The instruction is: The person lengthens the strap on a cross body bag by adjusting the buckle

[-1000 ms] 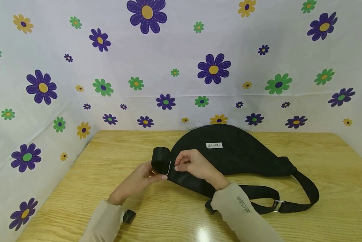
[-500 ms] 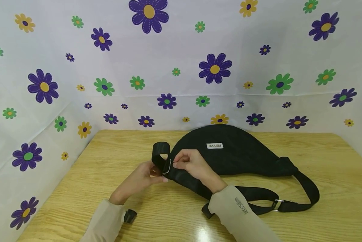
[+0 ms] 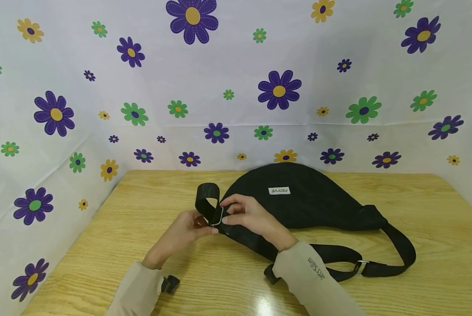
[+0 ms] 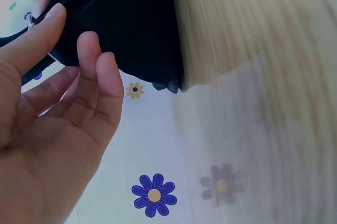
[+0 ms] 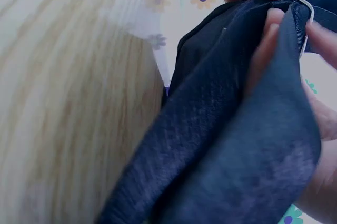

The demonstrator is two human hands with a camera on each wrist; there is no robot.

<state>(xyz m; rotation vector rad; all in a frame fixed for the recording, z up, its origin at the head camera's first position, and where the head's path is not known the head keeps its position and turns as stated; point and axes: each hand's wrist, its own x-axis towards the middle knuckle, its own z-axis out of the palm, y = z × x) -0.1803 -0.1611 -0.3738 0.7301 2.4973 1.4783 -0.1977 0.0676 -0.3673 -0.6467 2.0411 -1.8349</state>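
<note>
A black waist bag (image 3: 303,202) with a white label lies on the table. At its left end, a strap loop (image 3: 208,191) stands up above a metal slider buckle (image 3: 221,216). My left hand (image 3: 182,232) pinches the strap just below that buckle, thumb in front; its outer fingers are loosely curled in the left wrist view. From the other side my right hand (image 3: 252,217) holds the strap at the buckle between finger and thumb. In the right wrist view, one finger (image 5: 263,48) lies behind the webbing, and the thumb touches the metal frame (image 5: 310,13).
The long strap (image 3: 405,250) curves round the bag's right side to a second metal slider (image 3: 362,267). A black strap end (image 3: 271,274) lies by the right sleeve. A small black piece (image 3: 170,284) sits by the left cuff. Flowered cloth (image 3: 236,79) hangs behind the wooden table.
The strap loop has risen and opened wider above the buckle. My right finger and thumb have spread from a closed pinch and come up to the buckle. The bag stays put.
</note>
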